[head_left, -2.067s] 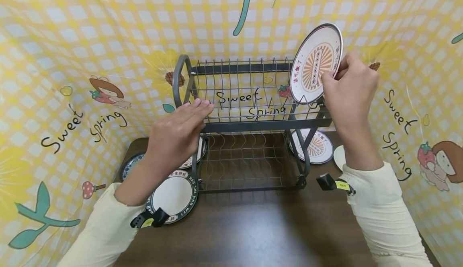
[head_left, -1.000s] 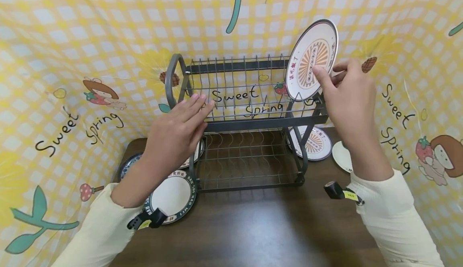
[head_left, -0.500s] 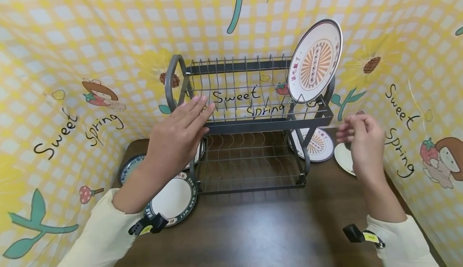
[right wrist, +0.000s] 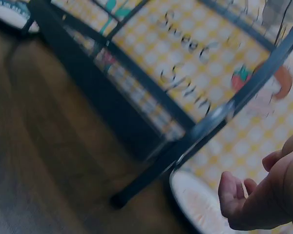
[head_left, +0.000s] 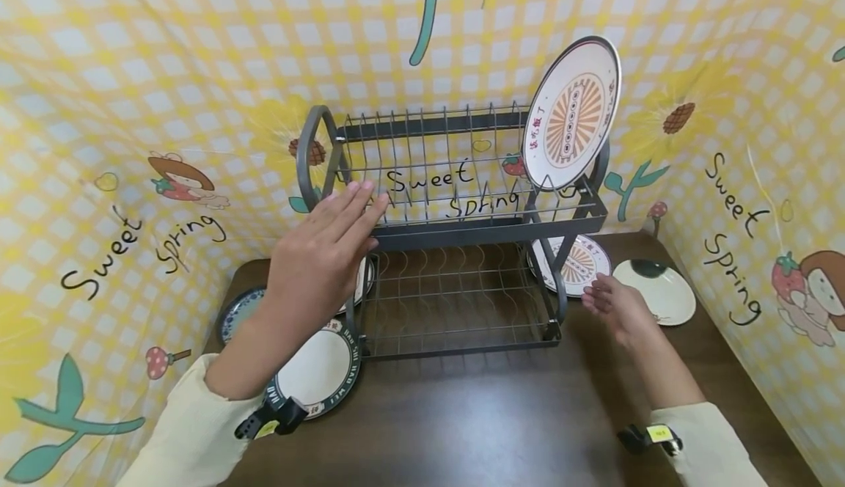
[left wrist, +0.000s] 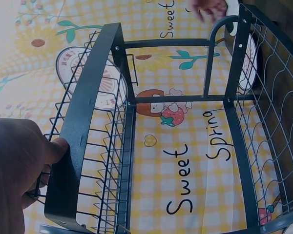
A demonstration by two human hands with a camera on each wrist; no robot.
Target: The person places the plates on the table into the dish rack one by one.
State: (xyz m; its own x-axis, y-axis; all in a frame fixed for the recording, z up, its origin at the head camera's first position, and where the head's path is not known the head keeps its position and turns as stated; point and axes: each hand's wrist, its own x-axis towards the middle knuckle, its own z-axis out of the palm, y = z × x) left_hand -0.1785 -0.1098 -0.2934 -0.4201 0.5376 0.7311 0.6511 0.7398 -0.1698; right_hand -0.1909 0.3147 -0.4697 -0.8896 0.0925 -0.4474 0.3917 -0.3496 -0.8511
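Observation:
A dark metal two-tier dish rack (head_left: pixel 475 233) stands on the table. My left hand (head_left: pixel 317 249) holds the front left corner of its upper tier. In the left wrist view the thumb (left wrist: pixel 56 148) presses the flat front bar, with fingers partly hidden behind it. A white plate with an orange sunburst print (head_left: pixel 573 116) stands tilted on edge at the upper tier's right end. My right hand (head_left: pixel 620 309) is empty, its fingers loosely bent. It hovers by a similar sunburst plate (head_left: pixel 581 263) on the table, partly behind the rack's right leg; contact cannot be told.
On the right lies a cream plate with a dark patch (head_left: pixel 670 296). At left are a green-rimmed plate (head_left: pixel 313 370), a blue-patterned dish (head_left: pixel 239 312) and another partly hidden plate (head_left: pixel 364 282). Yellow checked cloth (head_left: pixel 218 69) hangs around the brown table (head_left: pixel 462 414).
My right hand has let go of the sunburst plate on the upper tier and moved down toward the table on the right. The plate stays standing. My left hand remains on the rack.

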